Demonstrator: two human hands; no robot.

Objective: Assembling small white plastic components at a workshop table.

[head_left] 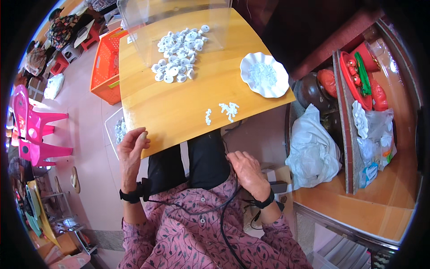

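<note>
While left hand (136, 145) curls by counter's (168, 114) near-left corner, grip contents unclear | right hand (247, 171) palm-down, grip hidden, can't tell; nearer small white pieces (230, 109) | pieces on counter, right's 11–12 o'clock, left's 2 | smaller row (208, 117) runs 12-to-6

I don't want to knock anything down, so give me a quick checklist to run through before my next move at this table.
1. Round white parts on the table: ok, heaped toward the far side.
2. Small white pieces on the table: ok, in two small groups by the near edge.
3. White plate safely inside the table's right edge: cannot tell; its rim looks very close to that edge.
4. Left hand empty: cannot tell; something pale at the fingertips could be a piece or a nail.
5. Right hand over the table: not ok, it is off the near edge, by the right leg.
</note>
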